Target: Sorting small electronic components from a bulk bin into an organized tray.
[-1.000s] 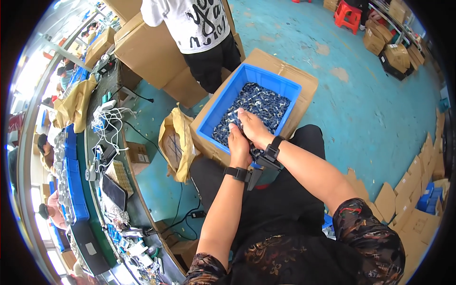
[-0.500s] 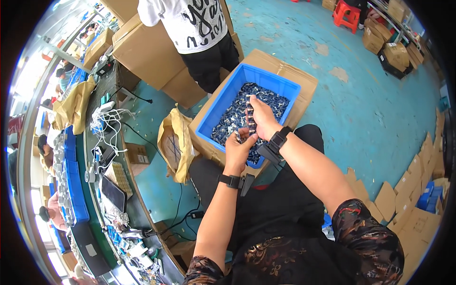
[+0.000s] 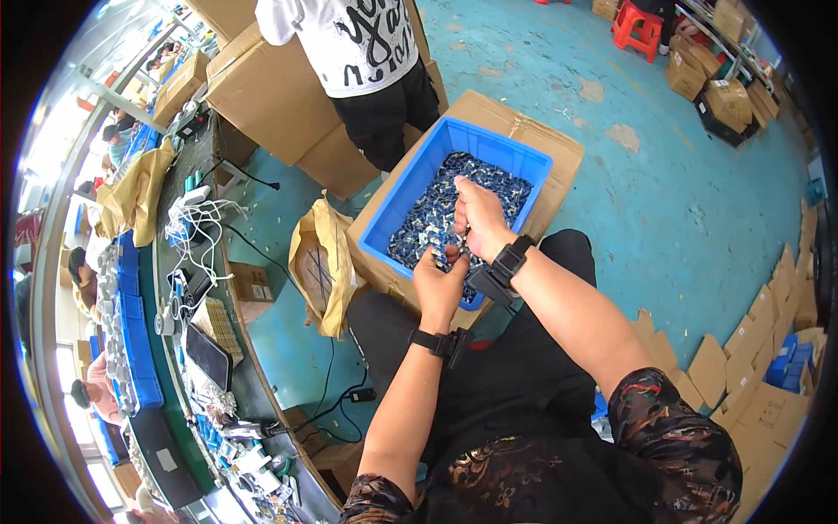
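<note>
The left hand (image 3: pixel 439 281) and right hand (image 3: pixel 477 218) meet above the near edge of a blue bin (image 3: pixel 410 196), the fingers of both pinching a small cluster of blue-and-silver parts (image 3: pixel 443 251) between them. The bin, full of the same small parts, sits in an open cardboard box (image 3: pixel 559 162) on the teal floor (image 3: pixel 698 218). Beyond it another person (image 3: pixel 371 61) stands beside stacked cartons (image 3: pixel 262 87), and a cluttered worktop (image 3: pixel 175 288) runs along the left.

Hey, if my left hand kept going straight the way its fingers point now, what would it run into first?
Most likely the small blue parts the left hand already pinches, then the heap of them in the blue bin. The right hand sits just beside that line. Depth is hard to judge here.
</note>
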A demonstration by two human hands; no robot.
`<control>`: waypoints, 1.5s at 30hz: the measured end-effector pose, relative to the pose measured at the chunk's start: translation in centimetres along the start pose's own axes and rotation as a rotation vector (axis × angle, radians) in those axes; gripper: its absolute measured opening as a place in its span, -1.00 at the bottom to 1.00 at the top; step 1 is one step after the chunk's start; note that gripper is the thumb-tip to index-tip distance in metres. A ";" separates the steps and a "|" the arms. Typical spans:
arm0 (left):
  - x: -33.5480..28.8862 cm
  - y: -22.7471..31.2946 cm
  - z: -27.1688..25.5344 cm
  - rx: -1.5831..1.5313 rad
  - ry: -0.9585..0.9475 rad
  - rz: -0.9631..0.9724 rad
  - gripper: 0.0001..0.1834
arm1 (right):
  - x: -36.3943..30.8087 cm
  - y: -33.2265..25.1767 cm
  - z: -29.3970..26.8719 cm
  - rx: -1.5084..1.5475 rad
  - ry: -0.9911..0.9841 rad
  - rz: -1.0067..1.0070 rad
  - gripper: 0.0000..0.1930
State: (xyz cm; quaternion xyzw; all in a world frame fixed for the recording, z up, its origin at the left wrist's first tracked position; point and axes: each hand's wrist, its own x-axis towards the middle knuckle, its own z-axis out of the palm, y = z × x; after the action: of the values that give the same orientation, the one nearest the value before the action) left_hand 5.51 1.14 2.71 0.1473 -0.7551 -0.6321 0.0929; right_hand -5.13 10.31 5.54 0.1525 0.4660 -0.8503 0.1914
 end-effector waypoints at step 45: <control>1.0 1.0 0.3 -0.325 0.080 -0.028 -0.84 | -2.8 2.0 0.6 0.063 -0.075 0.133 -0.72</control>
State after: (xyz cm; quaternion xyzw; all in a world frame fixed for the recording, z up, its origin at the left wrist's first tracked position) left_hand 4.32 1.22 3.63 0.1660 -0.6363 -0.7409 0.1366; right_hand -1.76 9.32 5.63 0.1573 0.4204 -0.8550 0.2599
